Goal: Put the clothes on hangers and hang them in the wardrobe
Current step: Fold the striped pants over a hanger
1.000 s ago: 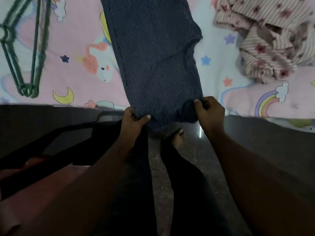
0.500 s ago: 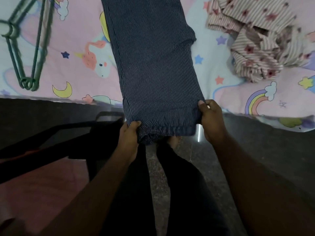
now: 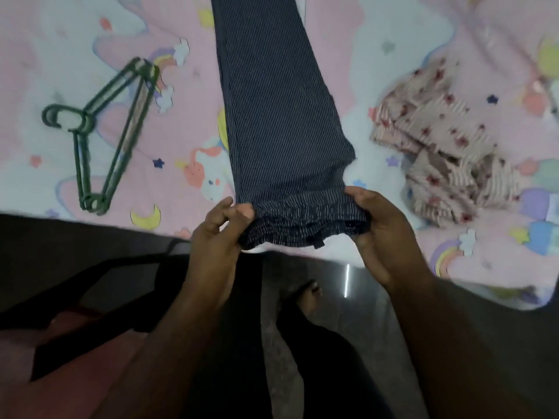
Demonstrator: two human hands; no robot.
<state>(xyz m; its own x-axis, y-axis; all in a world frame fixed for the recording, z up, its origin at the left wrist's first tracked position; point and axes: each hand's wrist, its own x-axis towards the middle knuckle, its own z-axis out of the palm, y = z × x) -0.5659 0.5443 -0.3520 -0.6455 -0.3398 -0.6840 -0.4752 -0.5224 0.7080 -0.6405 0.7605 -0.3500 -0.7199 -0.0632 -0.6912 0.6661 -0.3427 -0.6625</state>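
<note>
both hands, the left hand (image 3: pixel 222 229) and the right hand (image 3: pixel 375 229), pinch the near hem of the long navy pinstriped cotton garment (image 3: pixel 281 116), bunching it, likely to keep it flat and straight along the pink cartoon-print bed sheet (image 3: pixel 393 31). dark green plastic hangers (image 3: pixel 99 140) lie just beside it, within reach for hanging.

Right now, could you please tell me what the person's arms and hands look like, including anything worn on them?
Both forearms are bare right up to the frame's edge: no sleeves show. The left hand and right hand wear no gloves, and no rings, watch or bracelets are visible on fingers or wrists, though the lighting is dim.
</note>
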